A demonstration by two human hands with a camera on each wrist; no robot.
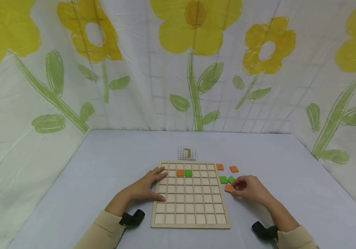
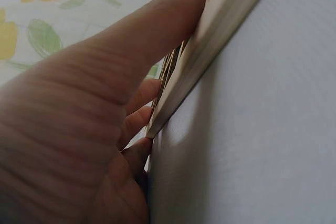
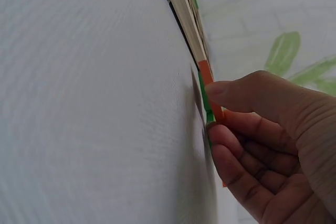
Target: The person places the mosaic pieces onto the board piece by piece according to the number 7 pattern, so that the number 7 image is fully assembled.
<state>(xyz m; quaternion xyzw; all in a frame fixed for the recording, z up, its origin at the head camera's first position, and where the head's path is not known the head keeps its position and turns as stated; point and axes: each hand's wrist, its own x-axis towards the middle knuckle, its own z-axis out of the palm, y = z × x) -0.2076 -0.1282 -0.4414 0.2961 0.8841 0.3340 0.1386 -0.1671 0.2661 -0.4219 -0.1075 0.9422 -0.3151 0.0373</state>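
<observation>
A wooden grid board [image 1: 190, 208] lies on the table, with one orange tile [image 1: 180, 173] and one green tile [image 1: 188, 173] side by side in its second row from the far edge. My left hand [image 1: 143, 186] rests on the board's left edge, thumb and fingers spread over the rim. To the right of the board, my right hand [image 1: 252, 189] pinches an orange square tile [image 3: 211, 90] between thumb and fingers, raised a little off the table. Close by lie two green tiles [image 1: 223, 180], and farther back two more orange tiles [image 1: 234, 169].
A small printed pattern card [image 1: 186, 153] lies just beyond the board's far edge. Behind the white table [image 1: 128, 145] hangs a curtain [image 1: 140, 86] with yellow flowers. Black wrist cameras [image 1: 132, 218] sit near both sleeves.
</observation>
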